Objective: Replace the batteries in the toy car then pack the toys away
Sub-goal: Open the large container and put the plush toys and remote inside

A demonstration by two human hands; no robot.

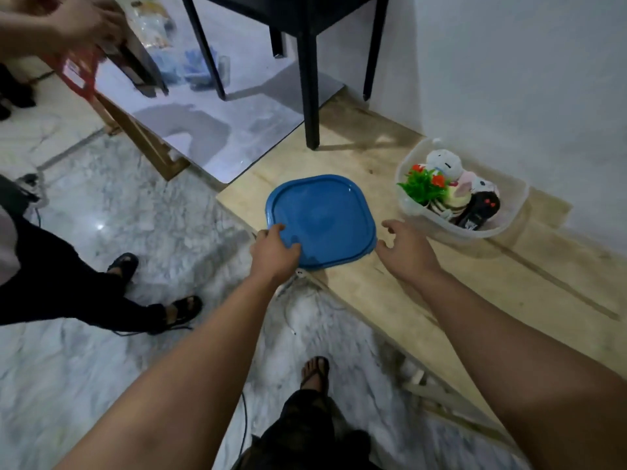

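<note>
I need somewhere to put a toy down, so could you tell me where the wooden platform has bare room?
Bare wooden platform lies nearside of the clear container, and between blue lid and black chair leg. Crowded: container, full of toys.

Both hands [275, 250] [405, 251] outstretched, fingers loosely curled

Low wooden platform [390, 300] beside a marble floor [101, 351].
On the platform lay a blue square lid [322, 218], a clear plastic container [505, 225] of toys near the wall, and a black chair leg [310, 96].
</note>
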